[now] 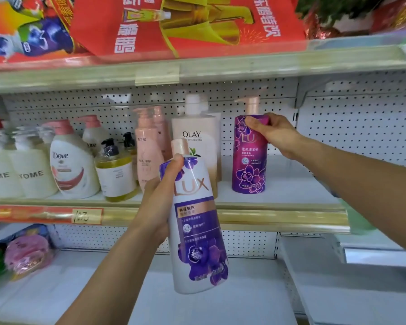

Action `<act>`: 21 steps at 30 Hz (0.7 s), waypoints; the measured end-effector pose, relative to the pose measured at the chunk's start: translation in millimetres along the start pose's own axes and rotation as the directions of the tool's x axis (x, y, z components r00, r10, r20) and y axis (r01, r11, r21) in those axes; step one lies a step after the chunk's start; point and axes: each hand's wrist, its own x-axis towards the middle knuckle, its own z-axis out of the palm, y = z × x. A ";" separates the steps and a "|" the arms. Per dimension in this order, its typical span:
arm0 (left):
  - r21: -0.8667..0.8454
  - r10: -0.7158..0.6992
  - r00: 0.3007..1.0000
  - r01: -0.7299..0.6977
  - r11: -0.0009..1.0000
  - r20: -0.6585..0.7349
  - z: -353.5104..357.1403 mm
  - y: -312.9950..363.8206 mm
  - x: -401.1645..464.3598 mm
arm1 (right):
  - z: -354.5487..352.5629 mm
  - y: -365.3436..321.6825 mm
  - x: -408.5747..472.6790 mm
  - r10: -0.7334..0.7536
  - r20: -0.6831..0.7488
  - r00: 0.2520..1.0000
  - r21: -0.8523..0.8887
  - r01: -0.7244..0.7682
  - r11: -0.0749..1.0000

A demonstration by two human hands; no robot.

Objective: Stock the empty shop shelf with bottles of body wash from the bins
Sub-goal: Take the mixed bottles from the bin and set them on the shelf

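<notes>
Your right hand [271, 131] had its fingers curled round the shoulder of the purple Lux bottle [250, 158], which stood upright on the middle shelf [279, 191], while your left hand [159, 195] gripped the white Lux bottle [197, 231] near its neck, holding it in the air in front of the shelf lip, tilted slightly. Just to the left of your right grip stood the Olay bottle [195, 146], with a narrow gap between it and the purple one; beyond it the pink bottle [148, 148], the amber bottle [115, 170] and the Dove bottle [68, 165] ran on leftward. The risk, as I judged it, was the raised bottle's cap knocking the Olay bottle as you lifted it in, or the purple bottle tipping if you let go while it sat unsettled. To the right of your right grip the shelf lay bare up to the bracket [300, 95], so that was your room; the shelf above [197, 71] limited the height.
</notes>
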 end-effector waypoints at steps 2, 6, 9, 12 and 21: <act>-0.008 -0.005 1.000 0.005 1.000 0.023 5.6 0.3 0.2 | 1.2 -0.5 -4.9 0.039 0.011 0.999 -0.032 -0.038 0.999; -0.036 0.009 0.998 -0.007 0.999 0.063 18.7 1.8 0.1 | 11.4 8.5 -48.5 -0.099 -0.163 0.982 -0.245 0.057 0.968; -0.049 0.028 0.997 -0.024 0.999 0.079 31.3 -0.1 1.0 | 28.0 16.5 -100.0 -0.270 -0.190 0.944 -0.185 0.236 0.954; -0.055 0.041 0.994 -0.035 0.998 0.103 47.4 -1.3 1.2 | 34.2 16.4 -135.3 -0.018 0.216 0.976 0.002 0.018 1.000; -0.032 0.096 0.983 -0.092 0.995 0.154 93.2 -10.4 6.7 | 20.7 31.6 -164.8 0.067 0.285 0.956 0.217 -0.132 0.967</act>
